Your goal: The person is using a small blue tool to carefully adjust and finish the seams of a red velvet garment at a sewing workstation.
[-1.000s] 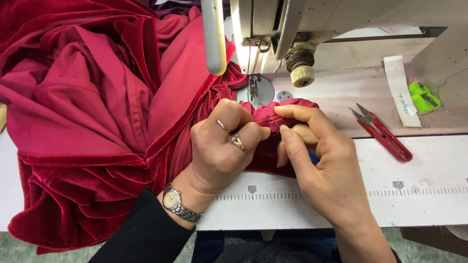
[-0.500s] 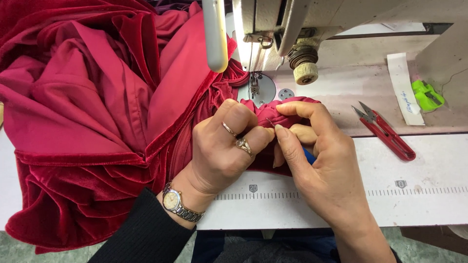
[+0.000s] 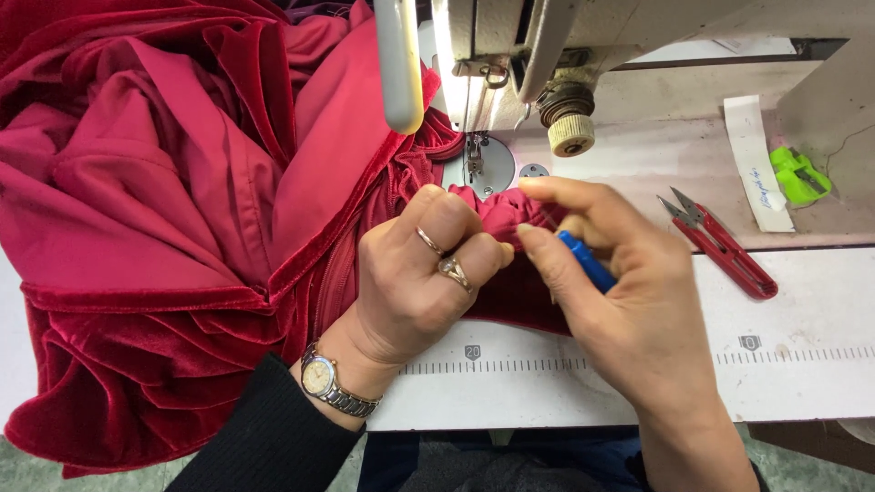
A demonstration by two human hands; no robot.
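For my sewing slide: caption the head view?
Left hand pinches gathered red velvet fabric; right hand holds blue-handled tool beside sewing machine.

Sewing workshop: industrial sewing machine (image 3: pixel 510 55) set on white worktop (image 3: pixel 802 383) with printed ruler scale (image 3: pixel 638 360), red thread snips (image 3: pixel 725 246), heaped red velvet fabric (image 3: pixel 155 228).

A long white paper label (image 3: pixel 758 164) lies flat on the sewing table, at the right, between the red snips (image 3: pixel 720 244) and a bright green clip (image 3: pixel 799 175). It is a thin strip with some small blue writing near its lower end (too small to make out). There are no boxes, signs or screens.
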